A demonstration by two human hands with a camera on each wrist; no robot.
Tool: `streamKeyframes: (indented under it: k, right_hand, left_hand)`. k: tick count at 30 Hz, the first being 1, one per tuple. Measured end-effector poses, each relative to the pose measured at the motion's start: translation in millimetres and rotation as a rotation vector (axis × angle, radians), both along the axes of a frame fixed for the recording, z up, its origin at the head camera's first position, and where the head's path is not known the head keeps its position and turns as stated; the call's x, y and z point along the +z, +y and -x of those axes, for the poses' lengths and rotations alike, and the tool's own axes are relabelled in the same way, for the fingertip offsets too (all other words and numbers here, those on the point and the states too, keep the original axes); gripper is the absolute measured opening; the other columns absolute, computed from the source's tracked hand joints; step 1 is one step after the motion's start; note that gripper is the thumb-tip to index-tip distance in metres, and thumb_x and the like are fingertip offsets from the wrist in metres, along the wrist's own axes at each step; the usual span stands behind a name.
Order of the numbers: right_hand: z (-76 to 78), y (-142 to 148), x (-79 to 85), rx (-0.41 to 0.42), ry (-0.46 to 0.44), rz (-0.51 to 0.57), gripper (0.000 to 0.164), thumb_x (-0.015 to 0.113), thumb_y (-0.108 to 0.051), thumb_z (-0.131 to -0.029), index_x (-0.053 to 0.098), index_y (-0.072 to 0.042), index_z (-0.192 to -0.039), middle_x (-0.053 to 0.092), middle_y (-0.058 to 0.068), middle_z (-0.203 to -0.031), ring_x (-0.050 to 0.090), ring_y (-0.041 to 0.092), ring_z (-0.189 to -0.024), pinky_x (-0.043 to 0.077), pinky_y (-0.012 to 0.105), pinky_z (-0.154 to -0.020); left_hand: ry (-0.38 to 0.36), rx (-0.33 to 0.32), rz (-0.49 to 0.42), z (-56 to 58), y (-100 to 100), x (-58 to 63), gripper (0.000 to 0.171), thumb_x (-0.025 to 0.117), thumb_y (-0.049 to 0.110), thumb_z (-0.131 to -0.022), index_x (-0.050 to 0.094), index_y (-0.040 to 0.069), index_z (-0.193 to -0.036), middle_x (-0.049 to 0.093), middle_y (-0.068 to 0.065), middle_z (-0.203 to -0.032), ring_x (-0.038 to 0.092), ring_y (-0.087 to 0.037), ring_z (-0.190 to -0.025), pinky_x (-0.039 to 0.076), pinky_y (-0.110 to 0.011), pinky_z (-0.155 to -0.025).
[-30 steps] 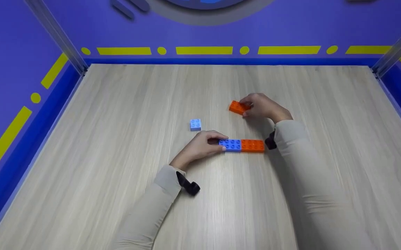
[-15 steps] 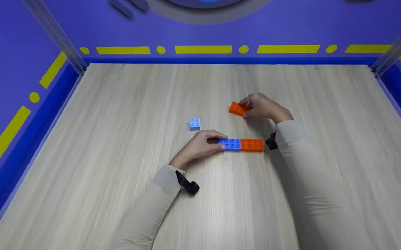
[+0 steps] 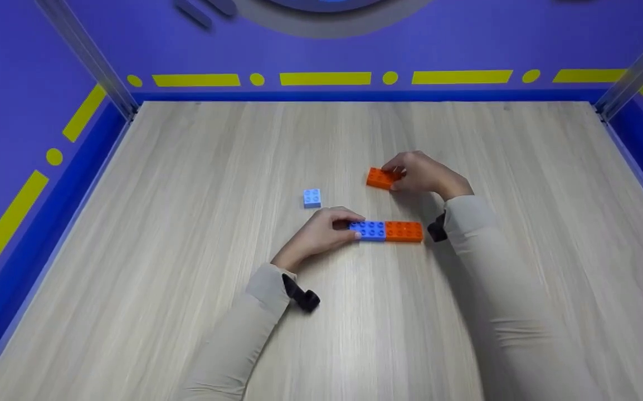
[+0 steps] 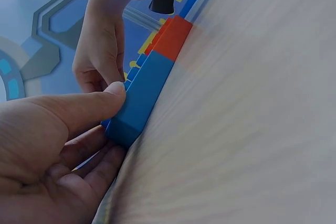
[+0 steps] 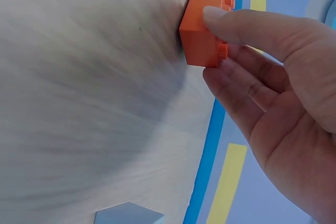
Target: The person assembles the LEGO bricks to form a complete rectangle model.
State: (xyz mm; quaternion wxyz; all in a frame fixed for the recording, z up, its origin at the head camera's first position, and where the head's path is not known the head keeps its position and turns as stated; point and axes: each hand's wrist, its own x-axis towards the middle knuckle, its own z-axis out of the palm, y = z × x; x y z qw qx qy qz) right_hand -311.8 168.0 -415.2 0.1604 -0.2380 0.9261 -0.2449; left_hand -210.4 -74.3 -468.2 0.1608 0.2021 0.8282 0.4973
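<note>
My left hand (image 3: 324,231) pinches the left end of a blue toy brick (image 3: 371,230) between thumb and fingers. Butted against that brick's right end, an orange brick (image 3: 404,231) lies in line with it on the table. Farther back, my right hand (image 3: 424,174) grips a second orange brick (image 3: 378,178) by its right end. In the right wrist view the thumb presses one side of this orange brick (image 5: 205,24), its studs facing the fingers' side. In the left wrist view the thumb lies along the blue brick (image 4: 139,98).
A small light blue brick (image 3: 312,198) with two-by-two studs sits behind my left hand. The wood-grain table (image 3: 188,223) is bordered by blue panels (image 3: 321,55) with yellow marks. A black wrist camera (image 3: 305,298) is strapped to the left sleeve.
My right hand has drawn the second orange brick slightly nearer and turned it a little straighter. The left hand and the blue and orange row stay in place.
</note>
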Motion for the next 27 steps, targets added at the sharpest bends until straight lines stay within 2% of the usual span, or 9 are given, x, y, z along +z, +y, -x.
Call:
streamKeyframes:
  k: [12, 27]
  right_hand:
    - [-8.6, 4, 4.5, 0.007, -0.024, -0.003, 0.041, 0.071, -0.004, -0.084, 0.064, -0.003, -0.124, 0.062, 0.015, -0.125, 0.057, 0.031, -0.114, 0.047, 0.046, -0.100]
    - [-19.3, 12, 8.3, 0.063, -0.036, 0.056, 0.037, 0.068, 0.001, -0.084, 0.067, -0.005, -0.121, 0.064, 0.013, -0.122, 0.059, 0.028, -0.114, 0.046, 0.047, -0.101]
  left_hand:
    - [0.009, 0.009, -0.007, 0.5, 1, 2.9, 0.033, 0.070, 0.014, -0.087, 0.068, 0.010, -0.120, 0.065, -0.005, -0.122, 0.056, -0.017, -0.117, 0.039, -0.033, -0.107]
    - [-0.034, 0.030, 0.011, 0.3, 1, 3.0, 0.034, 0.072, 0.016, -0.086, 0.068, 0.015, -0.120, 0.065, -0.004, -0.124, 0.055, -0.017, -0.120, 0.039, -0.033, -0.108]
